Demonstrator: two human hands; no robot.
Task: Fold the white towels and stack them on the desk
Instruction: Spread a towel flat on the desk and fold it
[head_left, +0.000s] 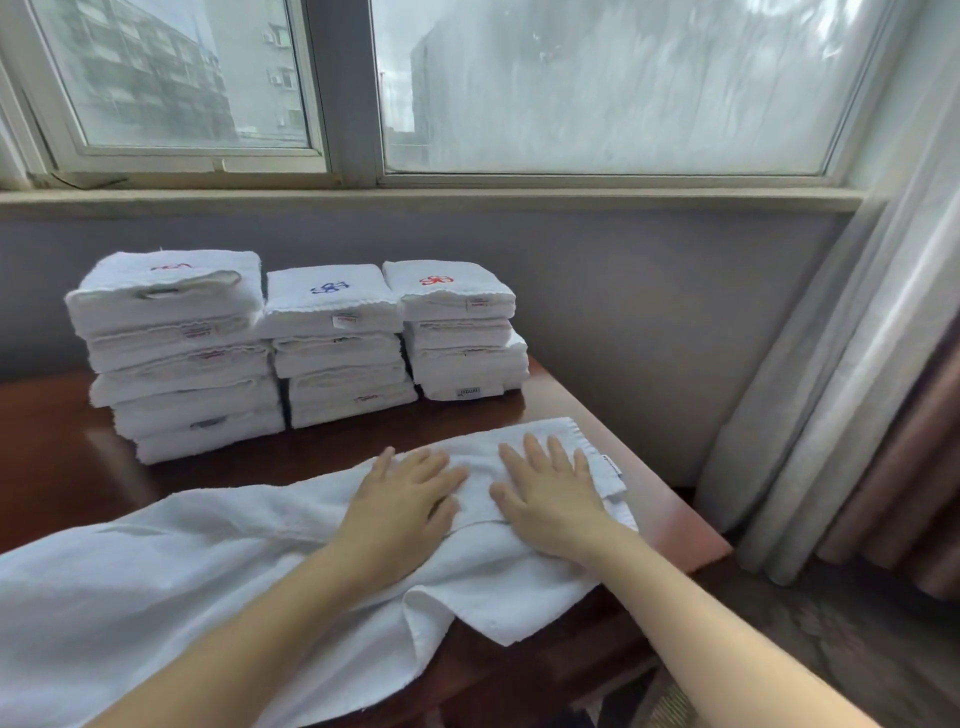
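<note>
White towel lies across the brown surface, its right end folded over. Left hand and right hand press flat there, each grip apart. Three folded stacks stand behind.

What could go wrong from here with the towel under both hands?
1. Much of the towel droops over the front edge of the desk. If the left hand and right hand, both pressing flat, lift together, it may slide off.
2. The left stack is the tallest and its layers sit unevenly, so another towel on top could make it lean or topple.
3. The folded end lies close to the desk's right edge.
</note>
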